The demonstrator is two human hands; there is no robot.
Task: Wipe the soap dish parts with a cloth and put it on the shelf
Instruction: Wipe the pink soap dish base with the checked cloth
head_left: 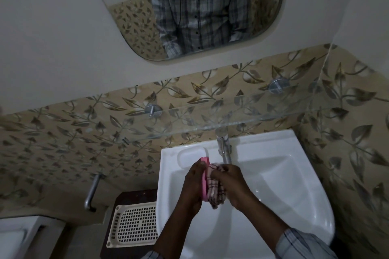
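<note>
Over the sink (284, 174), the left hand (194, 183) curls round a pink soap dish part (204, 187), hiding all but its edge. The right hand (233, 183) clutches a checked cloth (214, 191) against it, below the far glass shelf (231, 115).

Pale grey checked sleeves (305, 246), rolled up, forearms bare. Mirror (134, 25) above sink (311, 185) reflects checked button-front shirt (200, 6), dark buttons.

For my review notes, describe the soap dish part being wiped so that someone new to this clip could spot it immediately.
Start at the white sink under the glass shelf; two hands meet above its basin, in front of the tap. The left hand grips the soap dish part, held on edge against the checked cloth in the right hand. It is the only pink thing there.
</note>
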